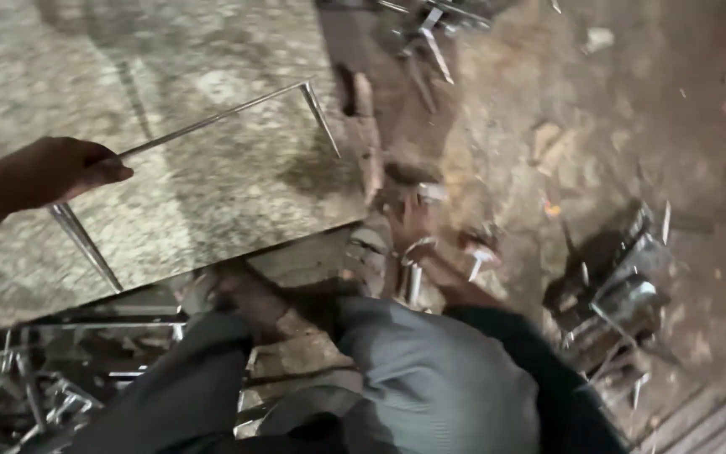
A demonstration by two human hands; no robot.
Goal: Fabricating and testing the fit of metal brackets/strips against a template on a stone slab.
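1. Left hand: seen at the left edge of the view, fingers closed around a bent metal rod; the rod is clamped between thumb and fingers near one of its corners.
2. Bent metal rod: a thin, shiny bar with both ends turned down into short legs, held slightly tilted above a speckled stone slab. One leg is seen near the slab's right edge, the other below the left hand.
3. Right hand: lowered to the ground just right of the slab, beside a foot; it is blurred, and it cannot be told whether the fingers are closed or apart. Short metal pieces are seen just below it.
4. Person's legs: grey trousers fill the lower middle; a sandalled foot is set at the slab's lower edge.
5. Heap of bent metal pieces: lower left, below the slab.
6. Second pile of metal parts: on the dirt floor, right, well apart from the slab.
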